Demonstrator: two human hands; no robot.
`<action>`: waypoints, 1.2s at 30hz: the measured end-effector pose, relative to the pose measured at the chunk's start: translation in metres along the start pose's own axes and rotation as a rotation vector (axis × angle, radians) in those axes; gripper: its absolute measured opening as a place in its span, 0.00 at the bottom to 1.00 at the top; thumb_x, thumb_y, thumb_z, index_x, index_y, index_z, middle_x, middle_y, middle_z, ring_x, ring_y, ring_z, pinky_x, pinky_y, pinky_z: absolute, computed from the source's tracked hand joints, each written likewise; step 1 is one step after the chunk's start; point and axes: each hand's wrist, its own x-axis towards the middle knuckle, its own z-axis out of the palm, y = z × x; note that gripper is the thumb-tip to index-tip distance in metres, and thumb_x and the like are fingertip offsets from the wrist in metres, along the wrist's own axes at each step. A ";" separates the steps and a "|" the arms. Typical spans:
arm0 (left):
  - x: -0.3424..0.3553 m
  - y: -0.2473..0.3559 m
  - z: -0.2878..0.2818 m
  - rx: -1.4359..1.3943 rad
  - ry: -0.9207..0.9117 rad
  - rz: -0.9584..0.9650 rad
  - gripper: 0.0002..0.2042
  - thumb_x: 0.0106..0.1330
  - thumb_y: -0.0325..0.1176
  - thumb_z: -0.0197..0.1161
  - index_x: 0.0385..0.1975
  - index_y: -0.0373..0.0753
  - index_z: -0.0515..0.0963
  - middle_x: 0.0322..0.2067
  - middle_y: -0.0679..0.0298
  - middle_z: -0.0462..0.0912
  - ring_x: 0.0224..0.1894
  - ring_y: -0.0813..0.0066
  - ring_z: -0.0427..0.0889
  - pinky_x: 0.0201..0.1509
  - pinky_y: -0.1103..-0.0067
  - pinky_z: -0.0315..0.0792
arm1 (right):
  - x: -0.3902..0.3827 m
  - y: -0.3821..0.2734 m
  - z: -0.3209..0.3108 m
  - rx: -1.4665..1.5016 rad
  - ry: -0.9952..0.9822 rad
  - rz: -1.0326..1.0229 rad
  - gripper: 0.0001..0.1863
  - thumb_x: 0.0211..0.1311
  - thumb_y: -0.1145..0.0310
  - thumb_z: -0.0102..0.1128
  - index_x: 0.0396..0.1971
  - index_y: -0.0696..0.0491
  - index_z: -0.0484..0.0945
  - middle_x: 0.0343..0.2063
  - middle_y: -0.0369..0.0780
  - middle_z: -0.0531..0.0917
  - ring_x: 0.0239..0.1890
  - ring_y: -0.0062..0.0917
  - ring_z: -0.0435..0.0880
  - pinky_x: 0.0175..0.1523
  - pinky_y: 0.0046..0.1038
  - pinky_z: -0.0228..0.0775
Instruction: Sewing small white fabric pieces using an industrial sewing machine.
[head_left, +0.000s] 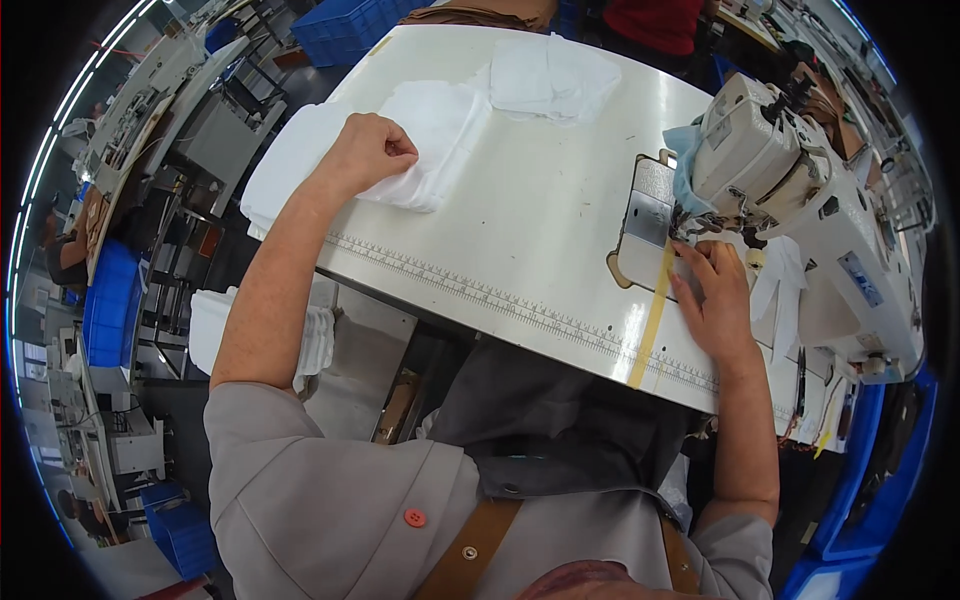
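Observation:
My left hand [365, 155] is over a stack of folded white cloth pieces [432, 185] on the left of the table. Its fingers are curled together close to the top piece; whatever lies between the fingertips is hidden. My right hand [712, 295] rests by the needle area of a white sewing machine [745, 150], at the right. The thumb and forefinger are apart, and the fingertips reach toward the presser foot. Beside them is the machine's metal plate [648, 215]. A yellow tape strip [652, 325] runs from there to the table's front edge.
Another white cloth stack [550, 78] lies at the table's far side. A printed ruler [500, 295] follows the front edge of the white table [530, 230]. More white cloth [315, 340] hangs below at the left. Blue bins [340, 30] stand beyond. A person in red [650, 25] is opposite.

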 end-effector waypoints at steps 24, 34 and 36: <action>0.019 -0.049 0.011 -0.497 -0.025 -0.155 0.06 0.63 0.27 0.70 0.37 0.34 0.85 0.27 0.71 0.83 0.27 0.86 0.78 0.31 0.85 0.72 | 0.177 -0.171 0.136 0.182 -0.011 -0.425 0.37 0.70 0.45 0.59 0.73 0.49 0.66 0.74 0.45 0.66 0.78 0.40 0.59 0.80 0.48 0.50; 0.074 -0.093 -0.150 -1.496 0.683 -0.111 0.06 0.66 0.28 0.67 0.29 0.37 0.78 0.24 0.72 0.76 0.23 0.86 0.72 0.28 0.88 0.69 | 0.178 -0.173 0.146 0.187 -0.141 -0.340 0.38 0.71 0.37 0.52 0.73 0.45 0.67 0.76 0.47 0.62 0.79 0.46 0.54 0.79 0.53 0.48; 0.061 -0.044 -0.177 -1.575 0.683 -0.003 0.05 0.67 0.29 0.66 0.31 0.37 0.79 0.23 0.73 0.74 0.22 0.87 0.68 0.30 0.88 0.68 | 0.177 -0.166 0.145 0.178 -0.121 -0.291 0.39 0.70 0.36 0.53 0.74 0.43 0.68 0.76 0.49 0.61 0.79 0.48 0.54 0.79 0.53 0.48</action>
